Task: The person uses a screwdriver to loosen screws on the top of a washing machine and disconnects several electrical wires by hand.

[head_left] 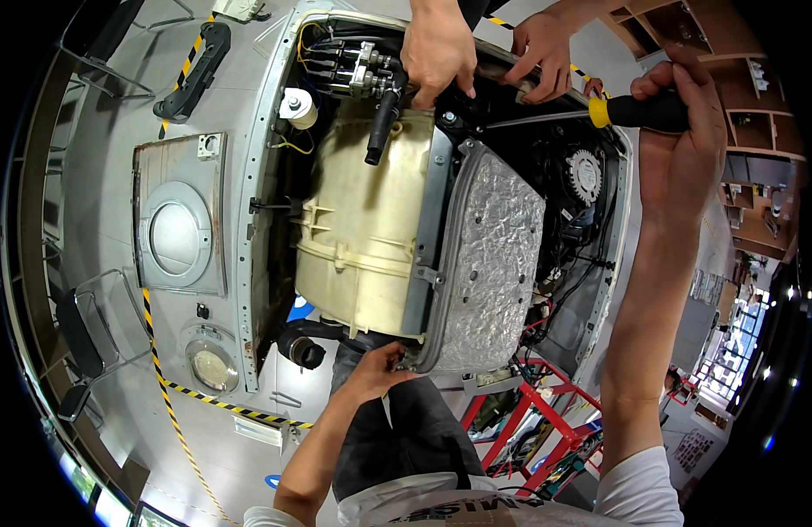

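Head view: the right arm is stretched upward almost straight, and by the right hand (697, 145) a black-and-yellow screwdriver (643, 112) is held, fingers curled closed round its handle, its shaft pointed leftward from them toward a bolt (449, 117). The left forearm is angled up from below; the left hand (373, 376) is set with bent fingers at the bottom corner of a silver panel (494, 263), though whether it is gripped cannot be told. Above those fingers a cream tub (362, 228) is seen
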`<state>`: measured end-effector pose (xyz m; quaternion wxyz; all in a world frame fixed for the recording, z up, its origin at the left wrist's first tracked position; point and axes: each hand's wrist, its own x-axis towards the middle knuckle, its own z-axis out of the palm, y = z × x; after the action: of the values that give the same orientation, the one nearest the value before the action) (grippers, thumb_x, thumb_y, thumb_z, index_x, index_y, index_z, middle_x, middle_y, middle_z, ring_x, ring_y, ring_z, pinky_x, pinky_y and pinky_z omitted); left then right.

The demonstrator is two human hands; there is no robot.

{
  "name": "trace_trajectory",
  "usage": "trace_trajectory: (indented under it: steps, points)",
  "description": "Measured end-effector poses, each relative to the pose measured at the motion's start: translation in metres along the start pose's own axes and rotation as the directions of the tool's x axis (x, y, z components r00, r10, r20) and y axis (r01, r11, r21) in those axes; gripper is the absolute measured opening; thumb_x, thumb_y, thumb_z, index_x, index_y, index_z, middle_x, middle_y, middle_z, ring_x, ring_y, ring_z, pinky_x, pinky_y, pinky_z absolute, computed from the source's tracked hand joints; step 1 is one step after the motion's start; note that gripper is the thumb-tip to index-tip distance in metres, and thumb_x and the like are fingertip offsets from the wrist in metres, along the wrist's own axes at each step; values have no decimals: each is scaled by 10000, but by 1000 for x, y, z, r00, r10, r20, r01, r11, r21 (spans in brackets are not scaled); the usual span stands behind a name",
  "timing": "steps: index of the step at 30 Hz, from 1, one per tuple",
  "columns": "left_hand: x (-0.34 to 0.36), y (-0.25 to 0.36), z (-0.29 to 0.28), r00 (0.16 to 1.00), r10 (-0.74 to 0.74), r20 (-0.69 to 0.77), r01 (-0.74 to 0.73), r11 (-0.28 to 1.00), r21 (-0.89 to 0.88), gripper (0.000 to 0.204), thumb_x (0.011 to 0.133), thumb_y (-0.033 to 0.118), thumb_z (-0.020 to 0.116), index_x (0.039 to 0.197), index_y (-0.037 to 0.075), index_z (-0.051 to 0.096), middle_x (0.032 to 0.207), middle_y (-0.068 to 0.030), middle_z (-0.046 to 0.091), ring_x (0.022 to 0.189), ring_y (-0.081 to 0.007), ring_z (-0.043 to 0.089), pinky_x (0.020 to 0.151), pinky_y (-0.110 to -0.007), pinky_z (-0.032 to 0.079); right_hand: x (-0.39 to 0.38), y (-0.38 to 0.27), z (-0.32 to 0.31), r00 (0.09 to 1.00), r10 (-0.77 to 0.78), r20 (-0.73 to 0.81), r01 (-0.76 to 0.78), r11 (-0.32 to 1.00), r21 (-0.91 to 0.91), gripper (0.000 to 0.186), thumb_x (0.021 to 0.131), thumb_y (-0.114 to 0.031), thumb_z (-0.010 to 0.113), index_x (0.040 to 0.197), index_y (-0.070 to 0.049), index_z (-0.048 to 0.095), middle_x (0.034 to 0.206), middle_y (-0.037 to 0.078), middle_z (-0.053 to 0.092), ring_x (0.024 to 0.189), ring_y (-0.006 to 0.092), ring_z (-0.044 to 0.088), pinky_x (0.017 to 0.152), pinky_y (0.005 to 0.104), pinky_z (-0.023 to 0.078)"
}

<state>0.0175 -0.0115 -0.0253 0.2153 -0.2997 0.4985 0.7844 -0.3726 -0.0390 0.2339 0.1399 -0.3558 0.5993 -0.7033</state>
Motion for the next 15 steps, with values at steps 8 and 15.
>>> trace_trajectory:
  steps: [8,15]
  points:
    - [9,-28,3,997,70,8,-69,991,-118,378,730,71,797,1014,2,558,778,41,474,701,-39,402,623,-210,349,-7,-13,0,999,-42,-18,42,999,-22,266,921,-104,524,1111,80,556,853,115,586,775,165,543,773,289,446]
    - [4,-12,3,999,24,23,-22,996,-92,360,741,60,783,1013,-5,555,778,42,471,708,-37,409,632,-198,352,-73,-84,-33,995,89,-50,-91,996,-25,329,959,-145,448,1203,76,456,834,74,501,521,51,436,430,171,358]
